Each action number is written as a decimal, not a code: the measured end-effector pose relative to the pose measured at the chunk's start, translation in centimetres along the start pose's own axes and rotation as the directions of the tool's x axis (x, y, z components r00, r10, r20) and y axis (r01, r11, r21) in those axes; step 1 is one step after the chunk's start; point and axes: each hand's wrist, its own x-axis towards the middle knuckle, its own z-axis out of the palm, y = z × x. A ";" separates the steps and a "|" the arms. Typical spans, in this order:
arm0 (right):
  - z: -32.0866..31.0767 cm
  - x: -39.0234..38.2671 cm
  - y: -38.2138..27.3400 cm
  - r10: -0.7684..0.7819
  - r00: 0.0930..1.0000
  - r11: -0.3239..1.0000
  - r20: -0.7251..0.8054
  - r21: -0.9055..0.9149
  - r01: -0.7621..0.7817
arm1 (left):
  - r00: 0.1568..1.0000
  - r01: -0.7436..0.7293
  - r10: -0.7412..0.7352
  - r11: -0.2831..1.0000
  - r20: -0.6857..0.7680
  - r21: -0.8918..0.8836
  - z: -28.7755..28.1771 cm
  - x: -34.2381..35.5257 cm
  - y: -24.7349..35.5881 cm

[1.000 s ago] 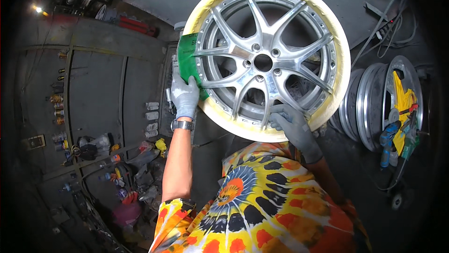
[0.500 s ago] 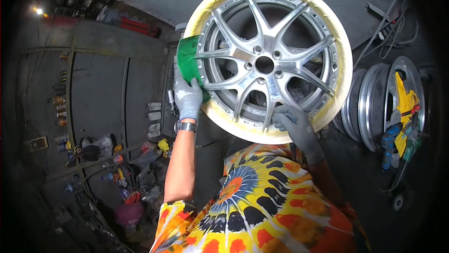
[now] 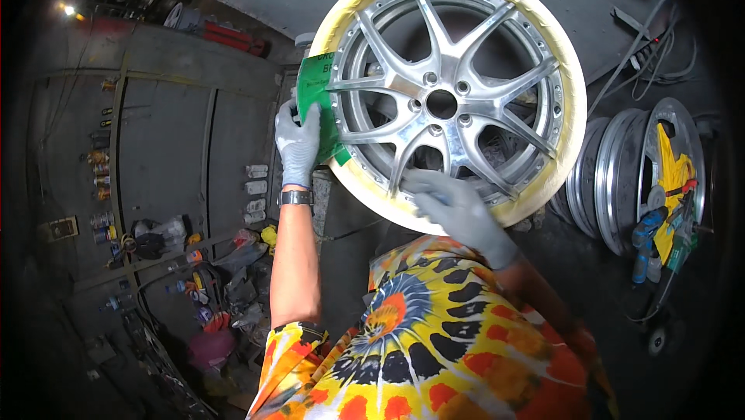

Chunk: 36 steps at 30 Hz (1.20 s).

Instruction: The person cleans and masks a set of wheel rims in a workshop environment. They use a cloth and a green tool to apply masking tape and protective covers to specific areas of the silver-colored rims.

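A silver multi-spoke car wheel (image 3: 466,102) faces me, its outer lip wrapped in cream masking tape (image 3: 573,102). At the wheel's left edge, a green printed sheet (image 3: 314,93) overlaps the tape and the ends of the left spokes. My left hand (image 3: 299,139), in a grey glove, pinches that sheet's outer edge, thumb in front and the other fingers partly hidden. My right hand (image 3: 464,214), also gloved, is over the lower rim by the bottom spokes. Motion smears its fingers, so whether it holds anything cannot be made out.
More wheel rims (image 3: 621,176) stand at the right, with a yellow cloth (image 3: 673,168) and a blue-and-green power tool (image 3: 648,234) against them. Cables (image 3: 660,55) hang at the upper right. Bottles and bags (image 3: 233,265) lie along the left side.
My left hand has shifted left and up along the green sheet. My right hand has swept left across the lower rim. The wheel has barely moved.
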 end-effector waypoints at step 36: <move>11.4 16.7 1.9 0.223 0.965 0.974 0.137 0.013 -0.227 | 0.913 -0.395 0.395 0.918 0.103 -0.027 1.7 1.1 -3.5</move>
